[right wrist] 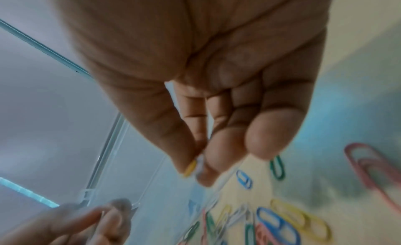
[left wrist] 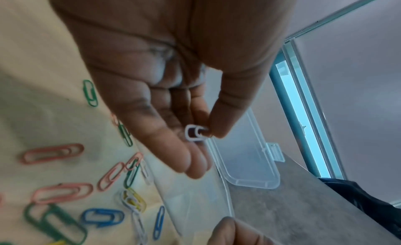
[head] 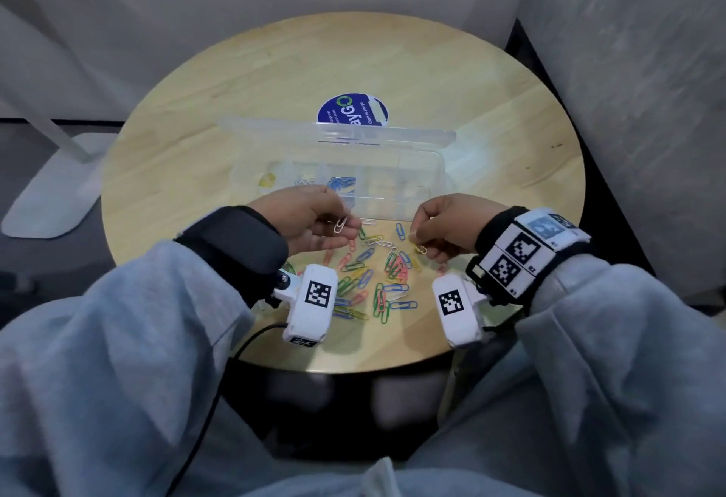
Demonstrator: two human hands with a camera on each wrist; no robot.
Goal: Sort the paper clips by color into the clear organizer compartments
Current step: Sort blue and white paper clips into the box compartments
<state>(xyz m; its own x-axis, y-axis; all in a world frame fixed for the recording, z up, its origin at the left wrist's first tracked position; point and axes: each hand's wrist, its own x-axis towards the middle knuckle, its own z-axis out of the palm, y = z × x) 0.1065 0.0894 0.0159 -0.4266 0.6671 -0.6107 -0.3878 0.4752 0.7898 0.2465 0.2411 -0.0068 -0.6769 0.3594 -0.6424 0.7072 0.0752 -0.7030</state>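
My left hand (head: 310,217) pinches white clip (head: 340,224), right hand (head: 448,227) pinches yellow clip (head: 421,249), both frame centre, just below organizer (head: 432,178). Risk: thin pinch slips, clip lands in wrong, probably blue, compartment.

Setting: looked like an office or meeting nook | round light-wood table (head: 235,76) with a blue round sticker (head: 345,109) at 12 o'clock | pale partition walls (head: 636,64) closing in from 12 to 3 o'clock | white stand base (head: 51,190) on grey floor at 9 o'clock | glazed metal-framed panel (left wrist: 303,111) in the left wrist view
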